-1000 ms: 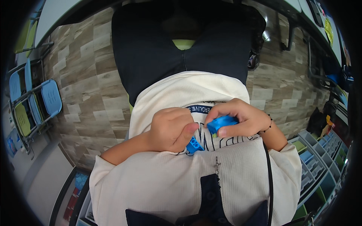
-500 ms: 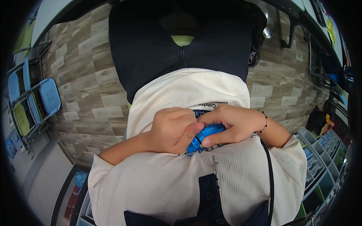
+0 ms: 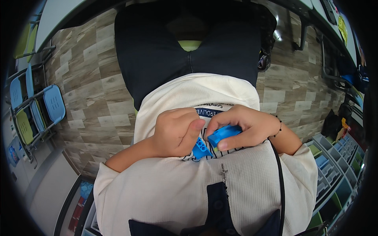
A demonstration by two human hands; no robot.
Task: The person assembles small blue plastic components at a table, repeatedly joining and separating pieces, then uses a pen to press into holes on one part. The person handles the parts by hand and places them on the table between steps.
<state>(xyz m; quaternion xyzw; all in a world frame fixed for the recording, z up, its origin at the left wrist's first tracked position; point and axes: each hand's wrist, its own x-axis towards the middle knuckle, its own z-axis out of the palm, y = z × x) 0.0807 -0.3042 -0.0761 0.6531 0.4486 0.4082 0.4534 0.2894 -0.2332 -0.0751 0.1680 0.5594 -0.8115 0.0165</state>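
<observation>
Close in front of my cream shirt (image 3: 173,188), each hand grips one blue plastic piece. My left hand (image 3: 175,129) is curled in a fist around a blue piece with round holes (image 3: 201,148), which sticks out below the thumb. Most of that piece is hidden by the fingers. Between thumb and fingers, my right hand (image 3: 252,126) pinches a smooth, blocky blue piece (image 3: 225,134). A small yellow-green spot shows by the right thumb tip. The two pieces are apart by a narrow gap, where the shirt's print shows.
My lap in dark trousers (image 3: 153,51) lies beyond the hands. Folding chairs (image 3: 54,103) in blue and green stand at the left on wood-patterned floor (image 3: 94,74). Grey storage bins (image 3: 334,165) line the right side. A pale tabletop (image 3: 63,13) curves across the far left.
The two blue pieces were together between my hands and now stand separated. My right hand has shifted slightly right with its piece; the left keeps the holed one.
</observation>
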